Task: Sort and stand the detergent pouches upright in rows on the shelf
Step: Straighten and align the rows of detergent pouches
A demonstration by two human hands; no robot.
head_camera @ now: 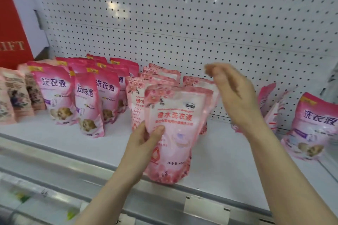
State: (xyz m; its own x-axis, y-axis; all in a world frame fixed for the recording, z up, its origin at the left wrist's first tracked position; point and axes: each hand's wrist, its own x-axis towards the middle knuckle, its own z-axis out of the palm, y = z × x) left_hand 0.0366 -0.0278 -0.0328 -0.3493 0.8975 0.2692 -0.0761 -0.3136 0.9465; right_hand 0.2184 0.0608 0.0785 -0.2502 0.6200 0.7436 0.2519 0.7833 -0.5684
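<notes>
My left hand (146,142) grips the left lower side of a pale pink flowered pouch (175,133), held upright near the shelf's front edge. My right hand (232,93) hovers above and to the right of its top, fingers apart and blurred, holding nothing. Behind the held pouch stand several matching pale pink pouches (162,76) in a row toward the back. Left of them stand rows of brighter pink pouches (87,104). Farther left are several beige-pink pouches (16,97). On the right, one bright pink pouch (311,128) leans back, and some pouches (270,107) lie tipped behind my right wrist.
The white shelf (54,133) has a metal front rail (73,159) with a price-tag holder (203,208). A white pegboard (182,23) forms the back wall. A red gift box (12,29) stands at the far left.
</notes>
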